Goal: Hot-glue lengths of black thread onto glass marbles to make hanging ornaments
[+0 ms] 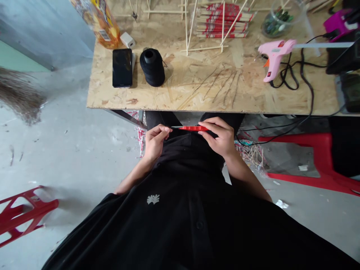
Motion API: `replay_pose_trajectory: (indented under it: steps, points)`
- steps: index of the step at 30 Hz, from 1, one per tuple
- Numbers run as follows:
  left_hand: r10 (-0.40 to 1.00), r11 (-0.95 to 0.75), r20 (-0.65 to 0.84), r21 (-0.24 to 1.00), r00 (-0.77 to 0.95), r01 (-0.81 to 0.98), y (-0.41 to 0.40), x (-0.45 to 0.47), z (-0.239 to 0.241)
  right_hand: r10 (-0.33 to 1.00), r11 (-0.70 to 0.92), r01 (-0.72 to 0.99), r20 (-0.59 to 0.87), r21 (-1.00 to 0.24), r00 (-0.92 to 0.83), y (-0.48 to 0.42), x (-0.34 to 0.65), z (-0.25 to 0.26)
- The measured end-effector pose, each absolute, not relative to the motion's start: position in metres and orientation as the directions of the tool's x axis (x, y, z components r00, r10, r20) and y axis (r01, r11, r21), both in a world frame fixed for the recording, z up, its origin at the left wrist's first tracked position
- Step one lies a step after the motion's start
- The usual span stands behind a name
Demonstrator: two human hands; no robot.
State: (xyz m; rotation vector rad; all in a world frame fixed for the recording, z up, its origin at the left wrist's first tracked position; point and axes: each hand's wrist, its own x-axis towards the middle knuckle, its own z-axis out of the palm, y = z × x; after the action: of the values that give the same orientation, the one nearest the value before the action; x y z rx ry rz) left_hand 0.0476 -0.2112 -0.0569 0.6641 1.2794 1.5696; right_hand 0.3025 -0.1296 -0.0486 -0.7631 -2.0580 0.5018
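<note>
Above my lap, my right hand (219,134) is closed around a slim red-handled cutting tool (193,128), seen nearly edge-on. Its short, narrow blade points left, and I cannot tell whether it is scissors or a knife. My left hand (156,140) is pinched shut just past the blade tip. What its fingers hold is too small to make out. On the table beyond my hands stands a spool of black thread (153,67). Several short lengths of dark thread (218,86) lie on the wood to its right.
The wooden table (174,99) bears a black phone (122,68), a white charger (127,39), stick frames (204,48), packaged chopsticks (225,22), a plastic tub (281,22) and a pink glue gun (275,56) with cables. Red stools (317,157) stand on the littered floor.
</note>
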Motion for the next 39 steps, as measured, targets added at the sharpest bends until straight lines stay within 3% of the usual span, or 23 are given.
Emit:
replay_pose_trajectory:
  steps: [15,20,24,33,39]
  points:
    - [0.902,0.027,-0.182,0.929,-0.391,-0.37,-0.205,0.05,-0.058,0.749,0.662,0.397,0.543,-0.636,-0.378,-0.132,0.303,-0.053]
    - [0.905,0.071,-0.201,0.94,-0.374,-0.332,-0.202,0.05,-0.065,0.821,0.57,0.376,0.523,-0.73,-0.229,-0.129,0.309,-0.056]
    - [0.908,0.081,-0.192,0.952,-0.372,-0.294,-0.204,0.048,-0.076,0.788,0.602,0.385,0.598,-0.7,-0.145,-0.117,0.324,-0.053]
    - [0.952,0.088,-0.093,0.996,-0.291,-0.029,-0.211,0.049,-0.073,0.755,0.427,0.608,0.634,-0.669,0.168,-0.034,0.448,-0.066]
    - [0.96,-0.051,0.077,0.993,-0.267,0.106,-0.207,0.054,-0.064,0.834,0.266,0.76,0.537,-0.593,0.126,0.005,0.497,-0.089]
